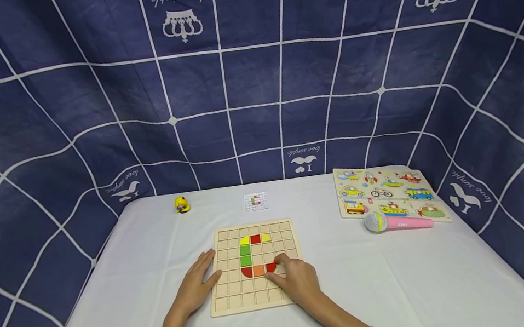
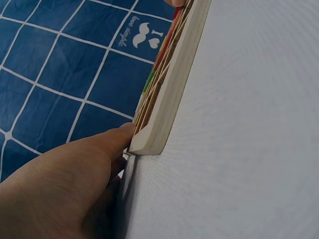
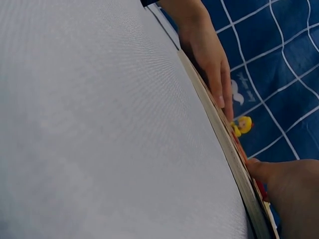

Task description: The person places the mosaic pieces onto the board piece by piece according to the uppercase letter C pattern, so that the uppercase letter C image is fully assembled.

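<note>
A wooden grid board (image 1: 237,301) lies on the white table. My right hand (image 1: 299,279) pinches a red rounded tile (image 1: 270,267) between thumb and index finger, at the right end of the lowest row of tiles. Left of it sit an orange square tile (image 1: 258,270) and another red rounded tile (image 1: 247,272). Two green squares (image 1: 245,255) stack above, topped by yellow corner tiles (image 1: 244,240) around a red square (image 1: 255,239). With fingers extended, my left hand (image 1: 197,284) rests along the board's left edge. In the left wrist view its thumb (image 2: 122,135) touches the board's side.
A small card (image 1: 255,201) printed with a coloured grid pattern lies behind the board. A yellow figurine (image 1: 181,205) stands at back left. At the right lie a vehicle puzzle board (image 1: 380,192) and a pink toy microphone (image 1: 406,221). Blue gridded cloth (image 1: 250,76) hangs behind.
</note>
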`<state>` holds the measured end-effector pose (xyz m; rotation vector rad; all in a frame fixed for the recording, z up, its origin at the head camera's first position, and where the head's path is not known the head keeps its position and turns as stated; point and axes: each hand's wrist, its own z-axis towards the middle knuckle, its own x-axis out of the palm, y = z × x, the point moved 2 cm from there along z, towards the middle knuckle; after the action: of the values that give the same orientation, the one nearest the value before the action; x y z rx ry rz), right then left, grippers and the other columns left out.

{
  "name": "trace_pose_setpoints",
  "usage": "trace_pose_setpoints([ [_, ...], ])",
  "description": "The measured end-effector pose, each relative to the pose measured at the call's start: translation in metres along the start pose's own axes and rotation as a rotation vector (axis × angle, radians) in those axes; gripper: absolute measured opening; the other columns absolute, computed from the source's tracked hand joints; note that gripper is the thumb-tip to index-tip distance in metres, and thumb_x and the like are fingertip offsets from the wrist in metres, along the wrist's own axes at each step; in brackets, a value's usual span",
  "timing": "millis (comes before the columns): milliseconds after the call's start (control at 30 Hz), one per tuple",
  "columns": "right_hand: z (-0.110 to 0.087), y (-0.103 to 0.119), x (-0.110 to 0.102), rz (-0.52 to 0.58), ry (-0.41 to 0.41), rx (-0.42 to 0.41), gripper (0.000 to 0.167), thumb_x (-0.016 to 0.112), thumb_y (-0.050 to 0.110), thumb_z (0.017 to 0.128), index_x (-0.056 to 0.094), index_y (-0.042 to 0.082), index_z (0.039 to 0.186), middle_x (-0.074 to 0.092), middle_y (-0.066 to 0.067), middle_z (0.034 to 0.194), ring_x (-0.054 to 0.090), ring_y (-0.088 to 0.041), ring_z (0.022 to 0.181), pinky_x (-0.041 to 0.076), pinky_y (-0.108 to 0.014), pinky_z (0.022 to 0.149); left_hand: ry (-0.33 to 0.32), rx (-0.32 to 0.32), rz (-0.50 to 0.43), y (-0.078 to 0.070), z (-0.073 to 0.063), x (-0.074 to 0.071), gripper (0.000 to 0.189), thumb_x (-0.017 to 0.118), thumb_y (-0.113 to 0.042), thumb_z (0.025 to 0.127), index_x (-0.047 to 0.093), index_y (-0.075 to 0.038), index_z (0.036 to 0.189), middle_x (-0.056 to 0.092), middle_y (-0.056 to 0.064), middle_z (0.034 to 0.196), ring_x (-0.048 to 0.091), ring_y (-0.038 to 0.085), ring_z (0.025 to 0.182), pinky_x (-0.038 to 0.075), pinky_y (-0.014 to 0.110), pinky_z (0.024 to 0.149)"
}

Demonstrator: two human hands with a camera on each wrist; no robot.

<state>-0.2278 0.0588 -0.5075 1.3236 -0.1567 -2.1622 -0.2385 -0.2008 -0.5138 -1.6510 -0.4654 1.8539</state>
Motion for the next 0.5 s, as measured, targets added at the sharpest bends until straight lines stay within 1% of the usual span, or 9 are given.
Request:
trace_pose_setpoints([
  [133, 0.001, 0.000, 0.000, -0.009, -0.001, -0.006, 0.042, 0.072, 0.050, 0.073, 0.066, 0.013, 0.092, 0.066, 0.000, 0.065, 0.036, -0.002, 0.044, 0.031, -0.016, 0.037, 0.003, 0.001, 0.001, 0.000, 0.001, 0.000, 0.061, 0.058, -0.029, 0.091, 0.035, -0.003, 0.141, 0.032, 0.014, 0.146, 0.020, 0.035, 0.136, 0.018, 0.053, 0.108],
  [233, 0.001, -0.002, -0.003, 0.011, 0.006, 0.014, 0.043, 0.072, 0.051, 0.072, 0.066, 0.013, 0.092, 0.065, 0.000, 0.063, 0.039, -0.004, 0.044, 0.034, -0.018, 0.038, 0.007, 0.003, -0.009, 0.000, 0.000, 0.000, 0.061, 0.059, -0.028, 0.091, 0.035, -0.003, 0.141, 0.032, 0.014, 0.146, 0.020, 0.035, 0.136, 0.018, 0.053, 0.108],
  [267, 0.001, -0.003, -0.005, 0.020, 0.006, 0.029, 0.043, 0.072, 0.051, 0.072, 0.066, 0.014, 0.093, 0.065, 0.000, 0.065, 0.041, -0.005, 0.045, 0.034, -0.018, 0.039, 0.009, 0.004, -0.009, 0.000, 0.000, 0.000, 0.061, 0.059, -0.028, 0.091, 0.035, -0.003, 0.141, 0.032, 0.014, 0.146, 0.020, 0.035, 0.136, 0.018, 0.054, 0.108],
  [367, 0.003, -0.009, -0.015, 0.041, 0.010, 0.085, 0.042, 0.071, 0.051, 0.074, 0.067, 0.014, 0.094, 0.062, 0.001, 0.060, 0.043, -0.006, 0.046, 0.035, -0.020, 0.039, 0.017, -0.003, -0.017, -0.001, 0.000, 0.002, 0.061, 0.059, -0.029, 0.091, 0.035, -0.004, 0.142, 0.032, 0.013, 0.146, 0.020, 0.034, 0.136, 0.018, 0.053, 0.108],
  [400, 0.004, -0.013, -0.018, 0.047, 0.015, 0.106, 0.042, 0.069, 0.051, 0.075, 0.067, 0.014, 0.094, 0.061, 0.002, 0.057, 0.041, -0.005, 0.045, 0.035, -0.020, 0.039, 0.020, -0.005, -0.017, -0.001, 0.000, 0.002, 0.062, 0.058, -0.030, 0.091, 0.035, -0.004, 0.142, 0.032, 0.013, 0.146, 0.020, 0.034, 0.136, 0.018, 0.053, 0.108],
  [500, 0.007, -0.027, -0.032, 0.064, 0.024, 0.152, 0.043, 0.066, 0.051, 0.079, 0.068, 0.012, 0.096, 0.047, 0.006, 0.047, 0.034, -0.003, 0.042, 0.031, -0.020, 0.037, 0.033, -0.010, -0.031, 0.000, 0.000, 0.003, 0.062, 0.058, -0.030, 0.091, 0.034, -0.004, 0.142, 0.031, 0.013, 0.147, 0.019, 0.034, 0.137, 0.018, 0.053, 0.108],
])
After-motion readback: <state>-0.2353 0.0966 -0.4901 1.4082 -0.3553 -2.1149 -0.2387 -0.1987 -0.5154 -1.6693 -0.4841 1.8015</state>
